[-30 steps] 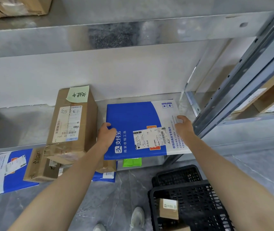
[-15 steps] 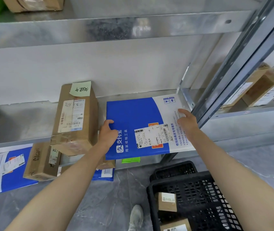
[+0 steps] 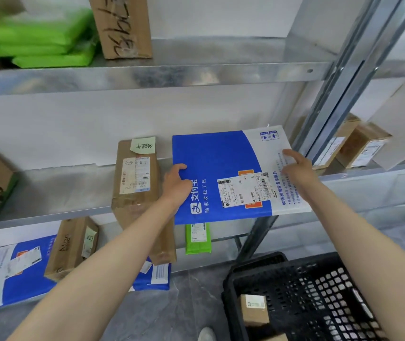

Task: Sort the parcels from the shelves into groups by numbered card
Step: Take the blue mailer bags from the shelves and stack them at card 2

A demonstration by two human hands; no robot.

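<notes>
The metal shelving rack (image 3: 196,75) fills the view, with three levels showing. On its middle shelf (image 3: 49,193) the blue-and-white parcel (image 3: 216,158) lies flat at the right end, its near edge sticking out past the shelf front and its shipping label facing up. Near and to the right, on the floor, sits a black mesh basket (image 3: 319,291).

Just left of the parcel, a long brown carton (image 3: 132,200) also lies on the middle shelf, overhanging the near edge. On the top shelf, far left, green mailers (image 3: 36,38) are stacked beside an upright carton.

The left hand (image 3: 175,183) grasps the parcel's left edge, thumb curled over the blue face; its fingers are hidden beneath. The right hand (image 3: 295,166) is released, its fingers lying fairly straight on the white right-hand part and pressing on it rather than wrapping it.

A small cardboard box (image 3: 254,308) rests inside the basket. A pale green sticky note (image 3: 143,145) is stuck on the far end of the brown carton.
</notes>
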